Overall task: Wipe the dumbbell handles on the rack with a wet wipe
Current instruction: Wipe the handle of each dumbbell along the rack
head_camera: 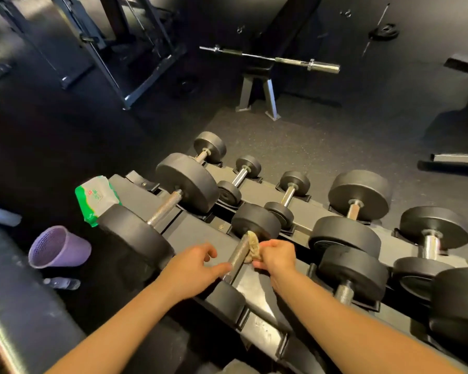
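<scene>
1. In the head view, the right hand is pinching a crumpled, already soiled wipe and pressing it against the far end of a knurled dumbbell handle, right beside the weight head.
2. The left hand is holding nothing. Its fingers are lying loose, with one fingertip touching or just beside the near end of the same handle, apparently steadying it.
3. That dumbbell is sitting in the front row of the rack, between a bigger one on the left and several more on the right, whose handles look untouched.
4. The wipe pack is resting at the left end of the rack. A purple bin and a water bottle are lying on the floor below.
5. Risks, as I am judging them:
   - The rough knurling could snag and shred the thin wipe.
   - The handle could roll in its cradle, since the left hand is barely bracing it.
   - A dirty wipe could smear grime onto the next handles.
   - Fingers could get pinched against the weight head.
</scene>
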